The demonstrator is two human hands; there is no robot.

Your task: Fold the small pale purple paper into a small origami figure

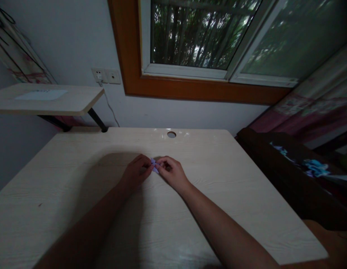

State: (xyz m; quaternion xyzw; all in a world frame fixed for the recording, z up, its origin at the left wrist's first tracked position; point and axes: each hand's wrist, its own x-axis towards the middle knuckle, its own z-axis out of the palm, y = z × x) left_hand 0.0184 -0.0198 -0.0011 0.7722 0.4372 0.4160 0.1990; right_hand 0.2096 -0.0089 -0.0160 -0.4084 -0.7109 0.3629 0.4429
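Observation:
Both my hands meet over the middle of a pale wooden desk (78, 194). A small piece of light purple paper (154, 166) sits between their fingertips. My left hand (136, 172) pinches its left side with curled fingers. My right hand (172, 172) pinches its right side, fingers closed. Most of the paper is hidden by the fingers, so its shape is unclear. Both forearms stretch across the desk toward the near edge.
A round cable hole (171, 134) lies at the desk's far edge. A raised side shelf (47, 100) with a white sheet stands at the far left. Wall sockets (105, 76), a window above, a dark bed frame (277, 164) and bedding on the right.

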